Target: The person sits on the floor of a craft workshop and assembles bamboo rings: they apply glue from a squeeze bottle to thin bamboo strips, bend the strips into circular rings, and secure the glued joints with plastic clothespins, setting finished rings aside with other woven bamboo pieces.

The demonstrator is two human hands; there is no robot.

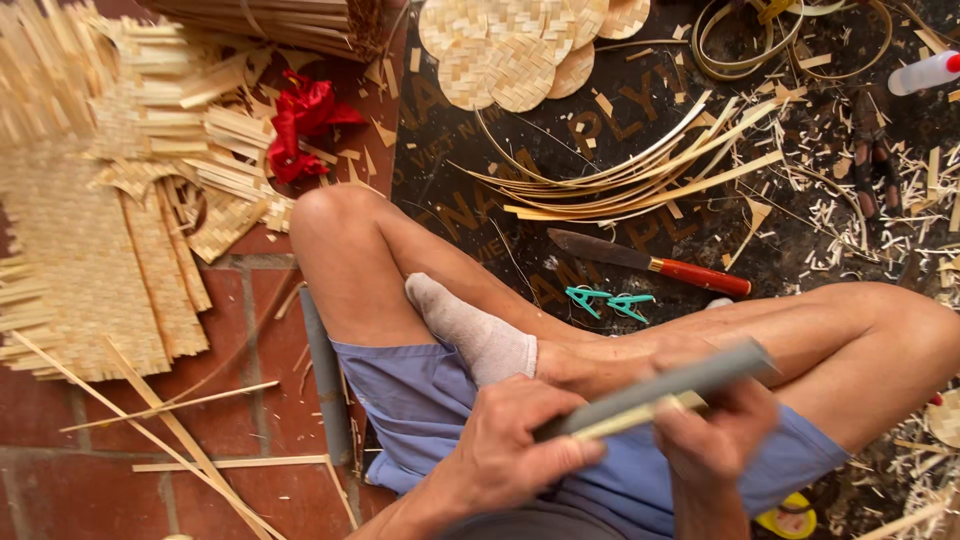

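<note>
— What is held at the lower centre of the frame?

— A long grey blade (660, 388) is gripped by the left hand (510, 445), the fingers being closed round its near end. A thin pale bamboo strip (630, 415) is laid just under the blade and is pinched by the right hand (715, 430), whose fingers are curled over it. Blade and strip are seen touching, slanted up toward the right, above the blue shorts (420, 400).

— How is the person seated?

— The legs are crossed on the floor; a grey sock (475, 335) is worn on the foot tucked against the thigh.

— And what is laid around?

— A knife with a red handle (650, 262) is found on the dark mat (450, 190), just beyond the shin, with two teal clips (608, 301) beside it. A sheaf of curved bamboo strips (630, 165) is spread further up, and round woven discs (520, 45) are stacked at the top centre. Woven bamboo matting (80, 240) is piled at the left over red floor tiles (70, 480), with a crumpled red bag (300, 125) near it. Shavings (850, 200) are scattered at the right, and a white bottle (925, 72) is seen at the upper right edge.
</note>
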